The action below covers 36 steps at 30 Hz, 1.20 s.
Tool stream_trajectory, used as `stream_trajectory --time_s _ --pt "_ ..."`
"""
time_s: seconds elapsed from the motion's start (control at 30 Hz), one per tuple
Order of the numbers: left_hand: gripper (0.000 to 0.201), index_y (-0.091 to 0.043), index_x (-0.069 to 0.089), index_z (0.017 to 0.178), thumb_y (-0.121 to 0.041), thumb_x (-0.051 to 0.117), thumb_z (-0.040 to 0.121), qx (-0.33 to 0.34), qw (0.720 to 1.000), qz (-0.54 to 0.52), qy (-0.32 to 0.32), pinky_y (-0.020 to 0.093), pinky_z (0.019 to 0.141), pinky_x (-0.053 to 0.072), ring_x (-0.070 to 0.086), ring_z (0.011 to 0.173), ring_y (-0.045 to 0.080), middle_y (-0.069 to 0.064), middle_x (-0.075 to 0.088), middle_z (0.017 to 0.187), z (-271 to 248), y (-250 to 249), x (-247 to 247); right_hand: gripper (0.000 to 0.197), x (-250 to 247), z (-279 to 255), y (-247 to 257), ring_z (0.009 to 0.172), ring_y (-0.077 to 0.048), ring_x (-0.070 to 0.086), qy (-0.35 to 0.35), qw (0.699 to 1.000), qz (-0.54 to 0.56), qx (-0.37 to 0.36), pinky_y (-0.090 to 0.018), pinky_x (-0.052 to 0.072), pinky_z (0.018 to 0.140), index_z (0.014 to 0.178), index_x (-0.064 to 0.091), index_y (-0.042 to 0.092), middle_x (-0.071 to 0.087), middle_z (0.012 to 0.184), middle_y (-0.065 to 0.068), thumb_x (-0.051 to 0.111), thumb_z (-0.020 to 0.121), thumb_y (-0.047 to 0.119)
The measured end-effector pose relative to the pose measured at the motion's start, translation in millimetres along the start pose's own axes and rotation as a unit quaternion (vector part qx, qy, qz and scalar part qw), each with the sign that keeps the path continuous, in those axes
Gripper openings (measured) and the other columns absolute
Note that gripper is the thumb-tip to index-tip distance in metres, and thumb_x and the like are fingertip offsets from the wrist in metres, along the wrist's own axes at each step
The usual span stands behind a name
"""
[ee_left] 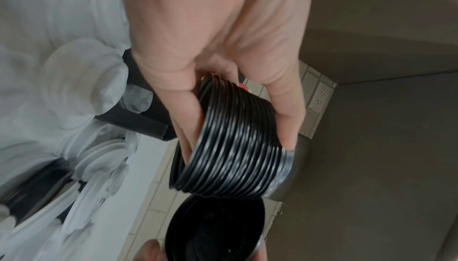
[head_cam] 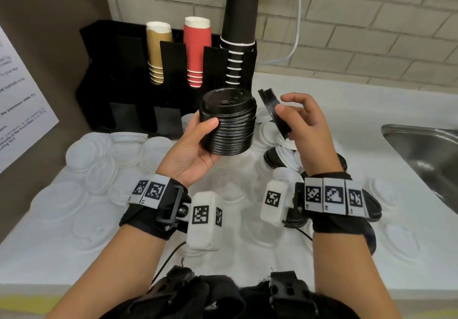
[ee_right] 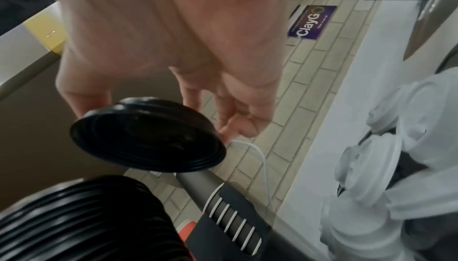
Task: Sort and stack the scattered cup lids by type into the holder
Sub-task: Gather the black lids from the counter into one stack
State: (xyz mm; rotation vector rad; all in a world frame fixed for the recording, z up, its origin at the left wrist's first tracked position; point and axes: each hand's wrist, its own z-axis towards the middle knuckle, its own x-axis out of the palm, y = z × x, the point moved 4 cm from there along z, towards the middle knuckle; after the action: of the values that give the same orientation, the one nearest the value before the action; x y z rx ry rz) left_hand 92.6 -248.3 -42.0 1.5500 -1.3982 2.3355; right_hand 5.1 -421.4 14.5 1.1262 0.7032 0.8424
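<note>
The left hand [head_cam: 192, 152] is gripping a tall stack of black lids [head_cam: 228, 122] above the white counter [head_cam: 347, 110], thumb on the near side and fingers curled round the far side; the left wrist view is showing the stack [ee_left: 238, 143] clamped between thumb and fingers. The stack is sitting upright, top lid facing up, just in front of the black holder [head_cam: 104, 75] at the far left.

The right hand [head_cam: 304, 125] is pinching a few black lids [head_cam: 273, 111] held on edge, just right of the stack and apart from it. The thumb is pressing one face and the remaining fingers are lying behind, loosely spread. In the right wrist view these lids [ee_right: 148, 138] are showing their hollow underside.

White lids [head_cam: 99, 160] are lying scattered across the counter, with more black lids [head_cam: 272, 157] mixed among them below the right hand. The holder is carrying tan cups [head_cam: 157, 53], red cups [head_cam: 197, 50] and black cups [head_cam: 240, 21] in its far slots. A steel sink [head_cam: 426, 155] is sitting at the right.
</note>
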Motion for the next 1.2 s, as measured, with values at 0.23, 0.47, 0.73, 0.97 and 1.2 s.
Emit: stream_trajectory --time_s 0.23,0.47,0.73,0.97,1.2 --pt "0.07 -0.025 0.055 0.126 -0.017 0.087 0.065 -0.012 1.0 0.025 0.012 0.033 0.08 0.057 0.066 0.11 0.021 0.003 0.069 0.119 1 9 2 0.025 4 -4 13 0.077 0.0 0.061 0.002 0.999 0.021 -0.049 -0.01 0.044 0.067 0.098 0.062 0.026 0.065 0.089 0.01 0.068 0.076 0.036" --pt "0.066 -0.034 0.054 0.129 -0.014 0.074 0.07 -0.051 0.99 0.124 0.03 0.033 0.075 0.057 0.067 0.105 0.016 -0.003 0.065 0.12 -2 17 8 0.025 20 -2 13 0.103 -0.024 0.064 0.057 0.996 -0.036 -0.051 -0.045 0.05 0.096 0.102 0.07 0.017 0.07 0.105 -0.005 0.065 0.079 0.025" --pt "0.059 -0.027 0.051 0.134 -0.009 0.063 0.079 -0.051 0.991 0.121 0.018 0.031 0.074 0.057 0.068 0.103 0.017 -0.001 0.069 0.114 -4 20 11 0.02 21 -6 11 0.104 -0.023 0.063 0.058 0.995 -0.05 -0.056 -0.041 0.051 0.095 0.103 0.07 0.014 0.069 0.107 -0.007 0.071 0.084 0.02" --pt "0.057 -0.028 0.054 0.13 -0.01 0.065 0.077 -0.055 0.989 0.138 0.022 0.031 0.075 0.058 0.068 0.105 0.018 -0.001 0.068 0.115 -4 22 15 0.021 18 -5 7 0.102 -0.018 0.063 0.075 0.993 -0.076 -0.055 -0.031 0.052 0.09 0.103 0.073 0.017 0.069 0.108 -0.005 0.073 0.082 0.018" --pt "0.054 -0.028 0.056 0.128 -0.013 0.067 0.078 -0.059 0.988 0.139 0.02 0.031 0.074 0.058 0.068 0.103 0.018 0.001 0.068 0.114 -3 23 17 0.022 16 -7 11 0.112 -0.009 0.058 0.117 0.985 -0.089 -0.092 -0.019 0.046 0.093 0.103 0.072 0.025 0.065 0.114 0.001 0.071 0.081 0.019"
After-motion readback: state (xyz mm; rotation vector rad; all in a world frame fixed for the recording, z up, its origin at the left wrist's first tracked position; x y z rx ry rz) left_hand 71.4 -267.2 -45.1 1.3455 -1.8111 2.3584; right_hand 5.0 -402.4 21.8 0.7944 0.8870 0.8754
